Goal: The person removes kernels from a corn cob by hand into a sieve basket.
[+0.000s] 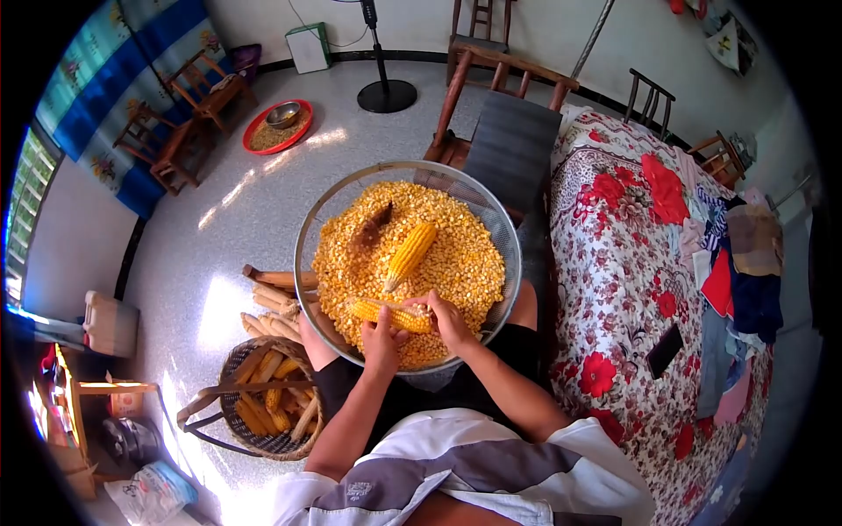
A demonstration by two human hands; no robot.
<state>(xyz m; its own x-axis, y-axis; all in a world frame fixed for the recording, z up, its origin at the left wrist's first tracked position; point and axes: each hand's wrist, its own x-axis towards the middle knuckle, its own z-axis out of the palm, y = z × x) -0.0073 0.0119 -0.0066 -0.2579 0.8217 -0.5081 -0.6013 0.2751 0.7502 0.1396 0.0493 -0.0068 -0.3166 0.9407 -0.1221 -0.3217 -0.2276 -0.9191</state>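
1. Slipping seems likeliest for the pale-streaked yellow corn cob [410, 322], above the near side of the round silver mesh basin [474, 190], if either grip loosens.
2. Small yellow loose kernels [465, 238] might spill over the basin's near rim if the bare knees [525, 307] shift.
3. The left hand [382, 346] curls round the cob's left part; the right hand [449, 324] closes on its right end; forearms [522, 390] reach from the basin's near side.

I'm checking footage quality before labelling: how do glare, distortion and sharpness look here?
Head view: sunlight burns near-white patches into the floor left of the wicker basket; head view: a wide lens bows the room's lines, with black corners; head view: the left hand, right hand and held corn cob look fairly sharp, without obvious motion blur.
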